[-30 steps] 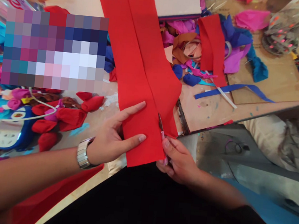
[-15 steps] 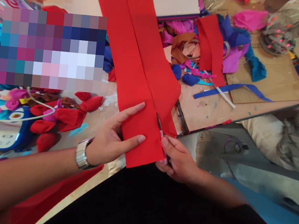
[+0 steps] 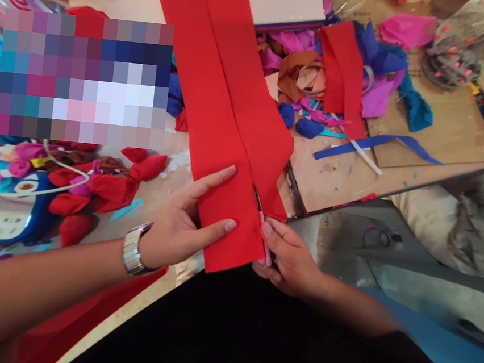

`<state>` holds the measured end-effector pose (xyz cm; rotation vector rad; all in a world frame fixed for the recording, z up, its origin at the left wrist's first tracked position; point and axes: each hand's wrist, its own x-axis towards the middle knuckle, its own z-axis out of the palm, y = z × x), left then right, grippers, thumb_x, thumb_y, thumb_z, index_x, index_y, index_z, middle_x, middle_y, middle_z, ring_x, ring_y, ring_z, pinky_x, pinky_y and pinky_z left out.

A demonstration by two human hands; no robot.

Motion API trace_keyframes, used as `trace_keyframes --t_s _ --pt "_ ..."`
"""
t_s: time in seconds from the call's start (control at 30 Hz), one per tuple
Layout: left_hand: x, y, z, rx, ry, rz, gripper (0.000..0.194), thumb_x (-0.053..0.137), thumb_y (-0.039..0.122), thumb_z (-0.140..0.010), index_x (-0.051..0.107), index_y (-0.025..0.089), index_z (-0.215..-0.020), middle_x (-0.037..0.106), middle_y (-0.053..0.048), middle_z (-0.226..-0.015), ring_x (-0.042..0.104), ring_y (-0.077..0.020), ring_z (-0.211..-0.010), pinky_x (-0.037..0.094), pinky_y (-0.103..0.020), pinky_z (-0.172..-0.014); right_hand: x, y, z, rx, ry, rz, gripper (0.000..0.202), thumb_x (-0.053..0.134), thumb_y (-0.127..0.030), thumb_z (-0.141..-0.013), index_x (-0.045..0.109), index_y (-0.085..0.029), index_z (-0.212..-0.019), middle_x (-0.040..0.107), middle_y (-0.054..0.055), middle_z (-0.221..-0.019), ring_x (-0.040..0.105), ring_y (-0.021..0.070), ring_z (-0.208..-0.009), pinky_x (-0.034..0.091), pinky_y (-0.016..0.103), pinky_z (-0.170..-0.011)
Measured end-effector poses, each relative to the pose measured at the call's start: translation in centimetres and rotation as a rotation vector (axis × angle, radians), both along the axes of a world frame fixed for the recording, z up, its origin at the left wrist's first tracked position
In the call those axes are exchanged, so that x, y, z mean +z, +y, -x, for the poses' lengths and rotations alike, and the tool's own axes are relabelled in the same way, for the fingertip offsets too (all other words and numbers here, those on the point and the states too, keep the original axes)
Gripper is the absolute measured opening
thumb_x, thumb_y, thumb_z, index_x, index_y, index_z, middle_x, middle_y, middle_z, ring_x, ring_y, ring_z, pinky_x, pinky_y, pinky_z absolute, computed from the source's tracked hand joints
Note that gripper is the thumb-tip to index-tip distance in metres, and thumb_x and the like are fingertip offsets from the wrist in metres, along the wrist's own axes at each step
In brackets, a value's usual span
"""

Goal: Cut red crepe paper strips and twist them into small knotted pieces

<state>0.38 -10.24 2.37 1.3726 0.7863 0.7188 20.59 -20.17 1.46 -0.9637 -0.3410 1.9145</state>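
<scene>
A long red fabric piece (image 3: pixel 214 116) lies over the table edge, with a lengthwise line running down to a pair of scissors (image 3: pixel 260 209). My right hand (image 3: pixel 288 257) is closed on the scissors' pinkish handles at the fabric's lower right side. The dark blades rest along the line, where the cloth parts into two strips. My left hand (image 3: pixel 189 222), with a metal watch (image 3: pixel 133 251) on its wrist, lies on the lower left of the fabric. Its thumb and index finger are spread on top; the other fingers are partly hidden.
Colourful fabric scraps (image 3: pixel 298 41) and a smaller red strip (image 3: pixel 342 71) lie beyond the large cloth. A blue strip (image 3: pixel 369 142) crosses a white one at the right. Red fabric pods (image 3: pixel 112 192) and a blue-and-white power strip (image 3: pixel 18 214) are at the left.
</scene>
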Motion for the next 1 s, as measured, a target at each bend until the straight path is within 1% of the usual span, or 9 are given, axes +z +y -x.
trace_keyframes --t_s 0.1,0.23,0.4,0.53,0.73,0.87,1.0 --pt "0.02 -0.06 -0.01 -0.004 0.008 -0.004 0.081 0.091 0.027 -0.086 0.058 0.029 -0.160 0.065 -0.013 -0.157 0.072 -0.0341 -0.133 0.065 -0.048 -0.111 -0.06 -0.08 -0.07 -0.026 0.007 0.015 0.044 0.080 -0.060 -0.093 0.057 -0.022 -0.095 0.050 -0.012 -0.055 0.029 0.0033 -0.038 0.022 0.015 -0.037" --pt "0.09 -0.17 -0.07 -0.005 -0.001 -0.015 0.080 0.091 0.025 -0.086 0.060 0.029 -0.159 0.066 -0.012 -0.156 0.072 -0.0330 -0.133 0.064 -0.047 -0.113 0.13 0.13 -0.13 -0.036 0.029 0.007 0.044 0.082 -0.059 -0.092 0.060 -0.022 -0.102 0.049 -0.013 -0.056 0.027 0.0031 -0.037 0.022 0.016 -0.037" --pt "0.02 -0.39 0.00 -0.030 -0.011 0.019 0.080 0.089 0.025 -0.087 0.058 0.031 -0.160 0.069 -0.012 -0.153 0.076 -0.0311 -0.127 0.067 -0.046 -0.108 0.09 0.50 0.01 -0.040 0.014 0.055 0.053 0.087 -0.062 -0.086 0.063 -0.022 -0.111 0.051 -0.013 -0.058 0.028 0.0037 -0.039 0.021 0.015 -0.035" --pt "-0.14 -0.50 0.07 -0.046 -0.035 0.021 0.080 0.089 0.023 -0.088 0.057 0.031 -0.161 0.068 -0.011 -0.153 0.077 -0.0299 -0.125 0.067 -0.045 -0.108 -0.26 0.56 0.08 -0.066 -0.030 0.089 0.056 0.087 -0.064 -0.084 0.064 -0.023 -0.116 0.053 -0.012 -0.060 0.033 0.0045 -0.039 0.023 0.015 -0.032" --pt "-0.16 -0.55 0.07 -0.049 -0.047 0.011 0.080 0.088 0.020 -0.089 0.057 0.031 -0.161 0.068 -0.011 -0.154 0.077 -0.0310 -0.126 0.067 -0.046 -0.108 -0.23 0.75 0.04 -0.049 -0.067 0.095 0.052 0.084 -0.065 -0.086 0.067 -0.022 -0.109 0.050 -0.011 -0.059 0.034 0.0045 -0.041 0.023 0.014 -0.032" --pt "-0.17 -0.53 0.10 -0.050 -0.035 0.014 0.080 0.087 0.020 -0.089 0.057 0.032 -0.162 0.067 -0.011 -0.155 0.076 -0.0315 -0.128 0.066 -0.046 -0.110 -0.26 0.84 0.16 -0.057 -0.054 0.078 0.048 0.084 -0.063 -0.088 0.066 -0.022 -0.105 0.050 -0.011 -0.059 0.031 0.0040 -0.040 0.024 0.013 -0.032" --pt "-0.12 -0.54 0.12 -0.055 -0.029 0.000 0.081 0.088 0.021 -0.089 0.056 0.032 -0.162 0.067 -0.012 -0.155 0.075 -0.0315 -0.129 0.066 -0.045 -0.109 -0.20 0.90 0.27 -0.069 -0.045 0.069 0.046 0.084 -0.062 -0.088 0.065 -0.023 -0.103 0.047 -0.012 -0.056 0.028 0.0044 -0.042 0.023 0.012 -0.032"
